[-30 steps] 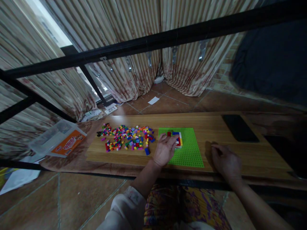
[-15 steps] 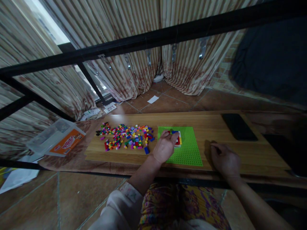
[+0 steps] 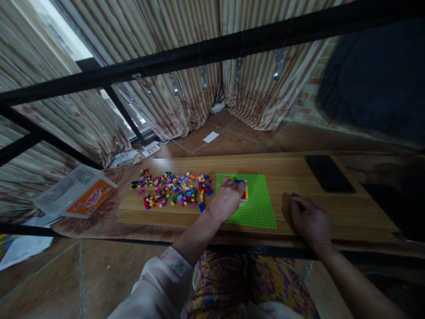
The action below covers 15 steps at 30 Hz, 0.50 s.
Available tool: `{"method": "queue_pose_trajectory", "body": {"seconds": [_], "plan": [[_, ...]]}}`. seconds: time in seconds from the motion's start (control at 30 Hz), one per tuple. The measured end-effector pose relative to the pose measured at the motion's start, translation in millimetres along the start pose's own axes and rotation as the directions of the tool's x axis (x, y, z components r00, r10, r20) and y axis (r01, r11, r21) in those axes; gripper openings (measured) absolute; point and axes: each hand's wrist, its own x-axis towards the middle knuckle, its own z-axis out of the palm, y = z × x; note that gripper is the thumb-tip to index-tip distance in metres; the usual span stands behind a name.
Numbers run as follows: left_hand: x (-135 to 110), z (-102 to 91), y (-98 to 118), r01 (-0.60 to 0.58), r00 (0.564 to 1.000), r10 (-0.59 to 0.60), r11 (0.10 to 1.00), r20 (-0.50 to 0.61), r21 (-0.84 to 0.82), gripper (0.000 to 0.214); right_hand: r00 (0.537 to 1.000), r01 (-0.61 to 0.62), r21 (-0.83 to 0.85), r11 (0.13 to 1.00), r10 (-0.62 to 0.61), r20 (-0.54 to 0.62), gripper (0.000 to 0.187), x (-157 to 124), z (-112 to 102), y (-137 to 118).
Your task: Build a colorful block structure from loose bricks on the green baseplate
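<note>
Left hand (image 3: pixel 227 200) fingers touching brick stack (image 3: pixel 245 193) on green baseplate (image 3: pixel 260 210).

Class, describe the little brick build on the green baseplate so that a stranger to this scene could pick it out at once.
On the long wooden board, find the green baseplate, right of the loose bricks. Near its far edge, partly under the left hand, sits the brick build. Unlike the scattered bricks, it is one joined red, yellow and blue block.
</note>
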Motion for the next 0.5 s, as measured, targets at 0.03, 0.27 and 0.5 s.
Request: {"method": "queue_pose_trajectory", "body": {"seconds": [0.03,0.27,0.5], "plan": [[0.1,0.8,-0.7,-0.002,1.0,0.002,1.0,-0.004,0.004,0.031,1.0,-0.003,-0.002,1.0,0.003,0.004,0.034,0.2,-0.3,-0.3],[-6.6,15.4,-9.4,-0.001,0.997,-0.005,0.997,-0.08,-0.08,0.036,1.0,0.015,0.004,1.0,-0.015,-0.013,0.034,0.0,-0.1,0.1],[-4.2,25.5,-19.9,0.072,0.981,-0.125,0.947,-0.151,-0.314,0.047,1.0,0.014,-0.005,1.0,-0.014,-0.012,0.033,-0.5,0.4,0.5]]}}
